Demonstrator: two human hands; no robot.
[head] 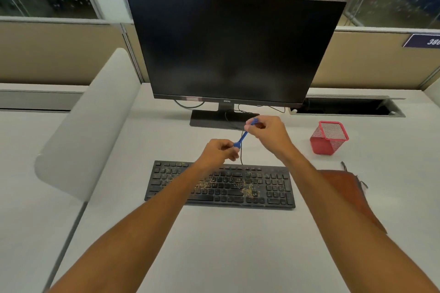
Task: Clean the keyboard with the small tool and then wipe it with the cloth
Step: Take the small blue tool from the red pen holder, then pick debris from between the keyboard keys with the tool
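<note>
A black keyboard [273, 185] lies on the desk, with tan crumbs scattered over its middle keys. Above its far edge, both hands hold a small blue tool [243, 137]. My left hand [217, 152] pinches the tool's lower end. Its upper end is gripped by my right hand [267, 134]. A brown-orange cloth [345, 188] lies on the desk to the right of the keyboard, partly hidden by my right forearm.
A dark monitor [228, 50] stands behind the keyboard, with cables running from its base. A red mesh pen holder [328, 137] stands at the right. A grey divider panel [90, 126] borders the left side. An open cable slot [345, 108] lies at the back right.
</note>
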